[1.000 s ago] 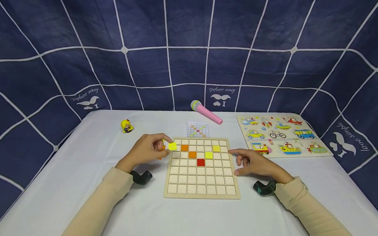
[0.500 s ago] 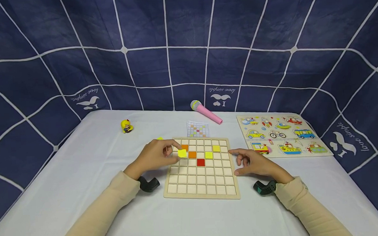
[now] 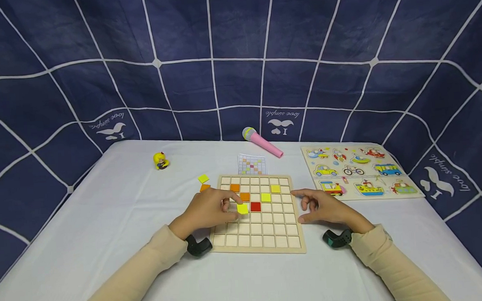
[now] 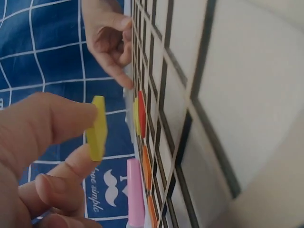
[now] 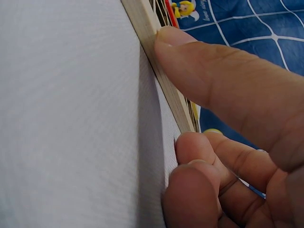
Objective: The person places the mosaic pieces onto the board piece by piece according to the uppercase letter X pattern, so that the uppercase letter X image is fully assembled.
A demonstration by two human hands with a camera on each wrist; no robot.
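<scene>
My left hand (image 3: 211, 208) pinches a yellow square tile (image 3: 242, 208) between thumb and forefinger, over the left-middle of a wooden grid board (image 3: 257, 249). In the left wrist view the tile (image 4: 98, 128) stands on edge in the fingertips, apart from the board. Set in the board are a red tile (image 3: 255, 206), two orange tiles, one of them an orange tile (image 3: 235, 187) near the far left corner, and two yellow ones, such as the yellow tile (image 3: 265, 197). My right hand (image 3: 323, 206) touches the board's right edge with thumb and forefinger, its other fingers curled.
Left of the board lie a loose yellow tile (image 3: 203, 178) and an orange tile (image 3: 204, 187). Behind it is a printed pattern card (image 3: 252, 164), then a pink toy microphone (image 3: 265, 144). A vehicle puzzle board (image 3: 360, 171) lies at right, a small yellow-haired figurine (image 3: 160, 160) at back left.
My left hand has carried the yellow tile rightward and nearer me, from the board's far left corner to beside the red tile. The loose tiles at left have come into sight. My right hand stays put.
</scene>
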